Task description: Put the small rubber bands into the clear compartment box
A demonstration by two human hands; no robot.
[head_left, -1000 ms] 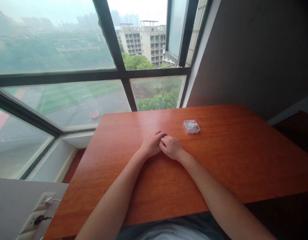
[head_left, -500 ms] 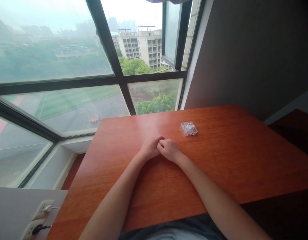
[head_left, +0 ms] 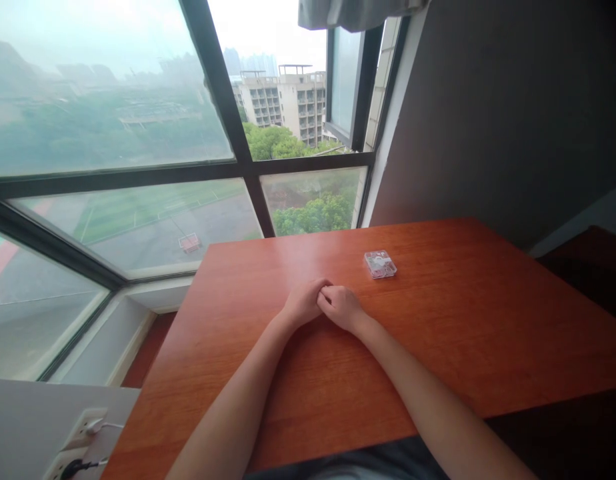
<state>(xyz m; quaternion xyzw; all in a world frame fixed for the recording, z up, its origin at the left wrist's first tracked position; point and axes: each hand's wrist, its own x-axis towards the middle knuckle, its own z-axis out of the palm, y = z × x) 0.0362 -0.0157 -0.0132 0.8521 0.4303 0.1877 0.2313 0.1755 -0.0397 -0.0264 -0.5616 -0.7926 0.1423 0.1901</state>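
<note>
On the wooden table, my left hand [head_left: 305,301] and my right hand [head_left: 342,308] are clasped together, with both forearms resting on the tabletop. The fingers of each hand are closed against the other, and most of them are hidden in the clasp. No object shows between them. Beyond my right hand, a little to its right, lies a small clear plastic box [head_left: 381,265]. Small pieces, some reddish, show through its lid, too small to name. Neither hand touches the box.
The reddish-brown table [head_left: 488,320] stands against a dark-framed window [head_left: 138,175], with one pane [head_left: 345,87] swung outward. A grey wall [head_left: 488,120] rises at the right. Plugged cords sit in the wall sockets [head_left: 81,433] at the lower left. A curtain edge [head_left: 358,13] hangs above.
The camera view has tilted slightly up, so the scene sits lower and more of the curtain shows. My hands stay clasped and the box has not moved on the table.
</note>
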